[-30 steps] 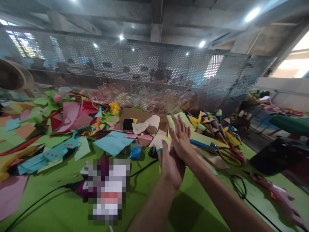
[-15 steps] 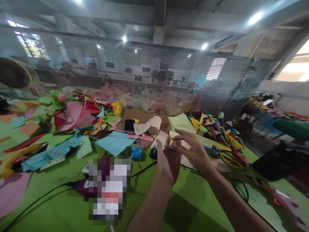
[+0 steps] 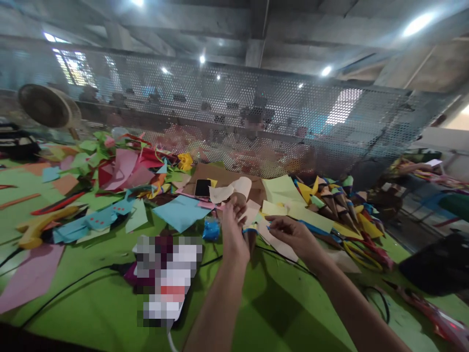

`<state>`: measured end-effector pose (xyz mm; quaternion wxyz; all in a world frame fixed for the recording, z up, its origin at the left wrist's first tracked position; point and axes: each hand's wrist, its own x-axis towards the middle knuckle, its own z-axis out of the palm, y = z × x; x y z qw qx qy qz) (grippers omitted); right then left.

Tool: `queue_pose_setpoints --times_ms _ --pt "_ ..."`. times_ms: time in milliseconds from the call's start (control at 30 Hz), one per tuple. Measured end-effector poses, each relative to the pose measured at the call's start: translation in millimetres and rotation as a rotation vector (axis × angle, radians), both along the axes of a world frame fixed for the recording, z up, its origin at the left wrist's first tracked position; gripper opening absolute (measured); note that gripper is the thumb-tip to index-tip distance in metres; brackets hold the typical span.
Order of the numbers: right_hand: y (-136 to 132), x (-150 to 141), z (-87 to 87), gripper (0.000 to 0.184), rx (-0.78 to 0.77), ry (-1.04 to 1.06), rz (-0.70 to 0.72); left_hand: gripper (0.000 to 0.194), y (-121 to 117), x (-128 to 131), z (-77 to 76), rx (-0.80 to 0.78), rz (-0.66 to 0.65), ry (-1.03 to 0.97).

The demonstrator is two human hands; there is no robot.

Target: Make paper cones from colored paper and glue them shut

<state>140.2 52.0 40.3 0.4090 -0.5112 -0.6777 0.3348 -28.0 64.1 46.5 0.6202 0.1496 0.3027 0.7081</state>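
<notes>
Both hands are held low over a green table (image 3: 286,313) strewn with coloured paper. My left hand (image 3: 234,232) is closed around a brown paper cone (image 3: 251,240) with a blue band, its fingertips by a beige paper curl (image 3: 240,188). To its right, my right hand (image 3: 293,235) has thumb and fingers pinched together near the cone's top, with something small and blue at the tips that I cannot make out. Beneath the hands lie cream paper pieces (image 3: 282,247).
A row of finished cones (image 3: 331,200) lies at the right, beside pale yellow sheets (image 3: 280,189). A phone (image 3: 202,187), a blue sheet (image 3: 181,213) and heaps of paper scraps (image 3: 120,171) lie left. Black cables (image 3: 66,291) cross the table. A perforated metal screen (image 3: 234,112) stands behind.
My hands were pressed palm to palm and raised; they have separated and dropped to the table. The left now grips the cone, and the right has gone from flat to pinched.
</notes>
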Motion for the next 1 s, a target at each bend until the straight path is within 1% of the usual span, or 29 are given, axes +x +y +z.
queue_pose_setpoints --times_ms 67,233,433,567,700,800,900,1000 --pt "1.8 0.4 -7.0 0.022 -0.035 -0.044 0.066 0.033 5.9 -5.9 -3.9 -0.052 0.055 0.031" --pt "10.8 -10.5 -20.6 0.013 -0.024 -0.126 0.158 0.033 9.3 -6.5 -7.9 -0.066 0.091 0.123" --pt "20.1 -18.1 -32.3 0.012 0.016 -0.167 0.199 0.031 7.2 -3.8 -7.4 -0.09 0.075 0.172" --pt "14.9 -18.3 -29.9 0.002 0.057 -0.164 0.22 0.027 8.3 -4.3 -8.8 -0.101 0.087 0.209" --pt "6.4 -23.0 -22.5 0.009 0.103 -0.212 0.235 0.027 9.8 -7.3 -10.2 -0.111 0.098 0.225" --pt "2.2 -28.5 -18.4 0.009 0.125 -0.269 0.243 0.027 10.7 -8.9 -10.5 -0.101 0.098 0.22" --pt "1.1 -32.2 -18.6 0.006 0.121 -0.29 0.243 0.029 11.2 -9.0 -10.3 -0.097 0.107 0.235" --pt "2.0 -32.1 -22.2 0.004 0.119 -0.263 0.22 0.032 11.6 -8.1 -10.4 -0.091 0.105 0.252"
